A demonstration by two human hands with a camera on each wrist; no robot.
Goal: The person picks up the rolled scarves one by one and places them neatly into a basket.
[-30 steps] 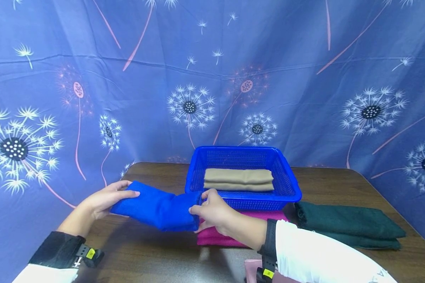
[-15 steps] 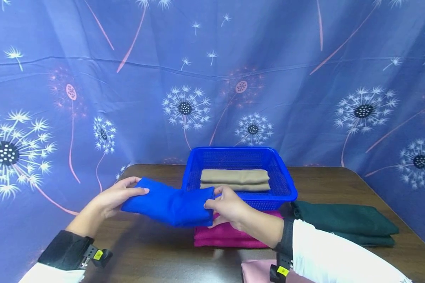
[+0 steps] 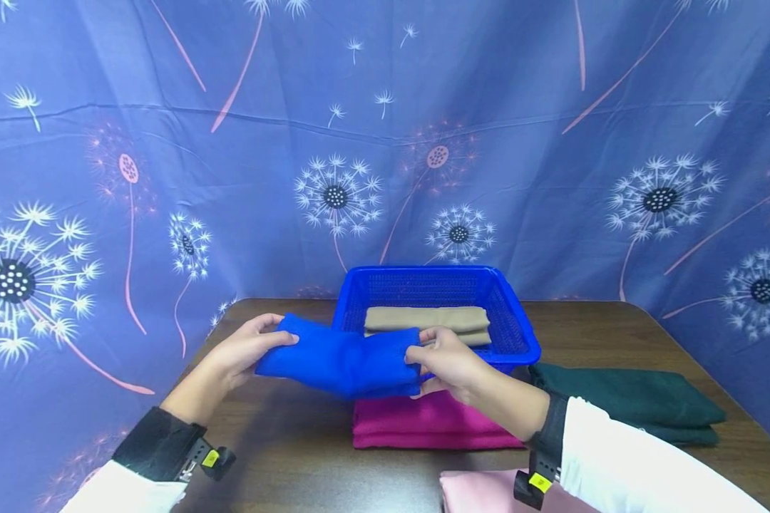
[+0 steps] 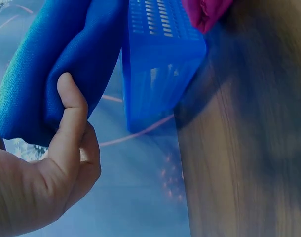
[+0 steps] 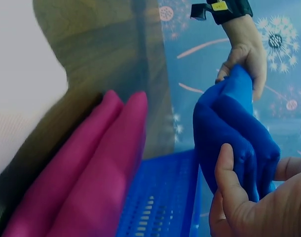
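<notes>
A folded blue cloth (image 3: pixel 340 363) hangs in the air between both hands, sagging slightly in the middle. My left hand (image 3: pixel 247 350) pinches its left end, thumb on one face and fingers on the other, as the left wrist view also shows on the cloth (image 4: pixel 76 64). At the opposite end my right hand (image 3: pixel 452 365) grips the cloth the same way. The cloth is above the table, in front of a blue plastic basket (image 3: pixel 423 271) and partly covering it in the head view. Inside the basket lies a folded beige cloth (image 3: pixel 423 318), its lower left part hidden.
A folded magenta cloth (image 3: pixel 430 426) lies in front of the basket, below the right hand. To the right is a folded dark green cloth (image 3: pixel 635 399); a pink cloth (image 3: pixel 481 491) sits at the near edge. A patterned curtain (image 3: pixel 263 185) hangs behind the wooden table (image 3: pixel 308 470).
Both hands have carried the blue cloth to the right and slightly up, so it now overlaps the basket's front left in the head view. Both grips are kept.
</notes>
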